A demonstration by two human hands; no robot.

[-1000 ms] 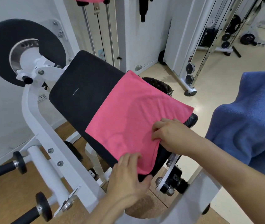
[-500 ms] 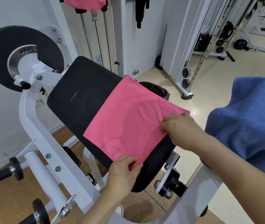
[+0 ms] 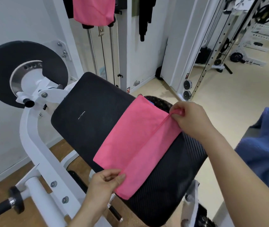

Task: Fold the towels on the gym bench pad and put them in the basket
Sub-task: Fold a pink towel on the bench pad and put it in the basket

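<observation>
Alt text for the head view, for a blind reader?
A pink towel lies partly folded on the black bench pad, pinched by the left hand at its near corner and the right hand at the crease's far end. A blue towel shows at the picture's right edge.

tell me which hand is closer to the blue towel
Right. The right hand pinches the pink towel at its far corner, left of the blue towel; the left hand pinches the near corner, farther left.
</observation>
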